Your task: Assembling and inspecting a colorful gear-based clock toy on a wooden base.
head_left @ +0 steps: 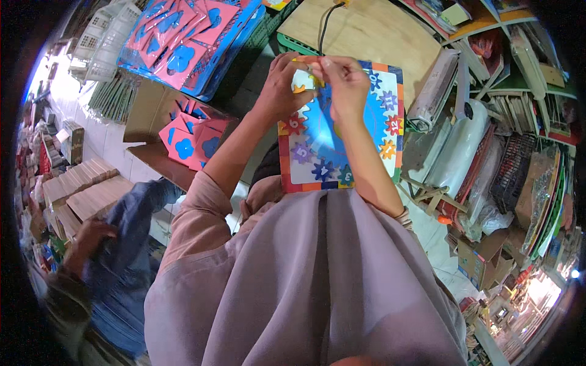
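A square clock-face board (317, 175) rests in front of me, with coloured gear shapes around a blue middle and a checkered orange, red and blue border. Bright glare covers part of its blue centre. Over the board's far left part, my left hand (282, 88) has its fingers curled, with the fingertips close to the other hand. My right hand (345, 82) is closed in a pinch just beside it, above the far edge. A bit of orange and yellow shows between the two hands, too small to name.
A wooden board (372, 30) with a black cable (323, 30) lies beyond. At left, pink pieces with blue flowers fill a blue tray (210, 91) and a cardboard box (152, 160). Crowded shelves (537, 91) stand right. Another person's hand (91, 238) is at lower left.
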Demonstrator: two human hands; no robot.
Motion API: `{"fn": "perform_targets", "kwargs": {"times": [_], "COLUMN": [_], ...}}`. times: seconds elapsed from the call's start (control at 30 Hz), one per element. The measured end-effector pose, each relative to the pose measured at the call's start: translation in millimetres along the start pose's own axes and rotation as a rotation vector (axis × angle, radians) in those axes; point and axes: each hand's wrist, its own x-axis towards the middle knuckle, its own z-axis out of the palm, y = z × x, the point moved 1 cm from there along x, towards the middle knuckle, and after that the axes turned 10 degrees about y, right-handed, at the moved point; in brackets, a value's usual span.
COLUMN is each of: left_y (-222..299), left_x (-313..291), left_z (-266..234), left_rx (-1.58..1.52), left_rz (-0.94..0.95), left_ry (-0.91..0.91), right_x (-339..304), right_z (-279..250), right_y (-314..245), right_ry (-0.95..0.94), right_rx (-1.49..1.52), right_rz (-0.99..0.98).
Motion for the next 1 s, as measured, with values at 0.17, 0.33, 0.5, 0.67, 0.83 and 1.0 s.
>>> {"fn": "perform_targets", "kwargs": {"times": [0.17, 0.33, 0.5, 0.67, 0.83, 1.0], "left_y": [18.2, 31.0, 17.6, 3.5, 4.6, 7.9], "left_x": [0.2, 12.8, 8.4, -4.4, -12.9, -21.0], "left_z": [-3.6, -1.7, 6.6, 0.5, -7.1, -14.3], "left_rx": [0.349, 0.529, 0.458, 0.235, 0.160, 0.014], "left_rz": [-0.058, -0.073, -0.104, -0.046, 0.004, -0.075], "left_ry": [0.035, -0.091, -0.133, -0.062, -0.018, 0.025], "right_x": [16.2, -0.8, -6.3, -8.3, -13.7, -16.4], "right_z": [-32.9, -58.1, -75.6, -79.5, -56.2, -32.9], "right_y": [-37.4, -53.6, -54.9, -39.0, -34.7, -29.5], "right_ry": [-0.178, -0.560, -0.503, -0.525, -0.448, -0.470], "right_rx": [-0.130, -0.015, 0.050, -0.495, -1.057, -1.201], "right_rz": [0.096, 0.195, 0.592, 0.306, -0.139, -0.323]}}
